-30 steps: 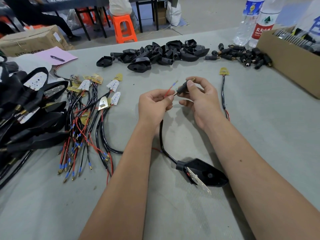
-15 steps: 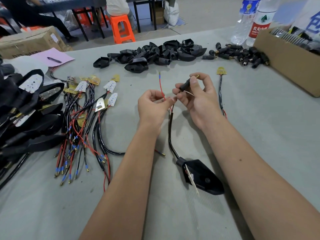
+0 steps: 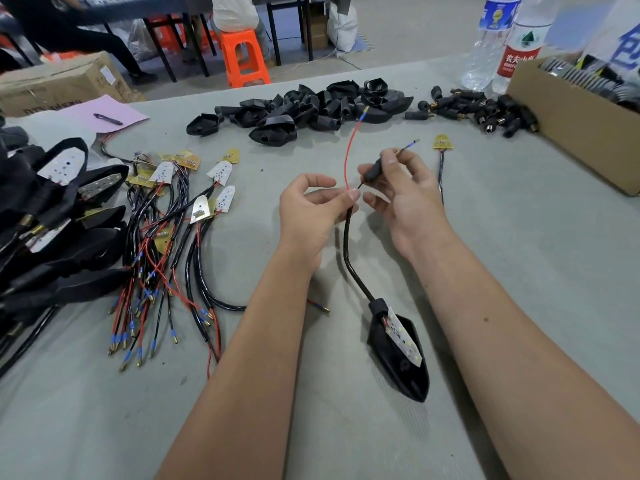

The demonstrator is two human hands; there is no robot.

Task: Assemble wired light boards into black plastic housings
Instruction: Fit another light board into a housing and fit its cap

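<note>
Upper right of the frame, the red label of a clear bottle shows white Chinese characters 农夫山泉; the blue-labelled bottle and the cardboard box upper left carry unreadable print.

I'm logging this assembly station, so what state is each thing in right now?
left hand: pinches the red wire.
right hand: grips the black sleeve.
red wire: stands up, free end in the air.
black sleeve: on the thin black lead.
black housing: lies on the table, light board tilted, not seated.
water bottles: upright.
cardboard box: open.
</note>
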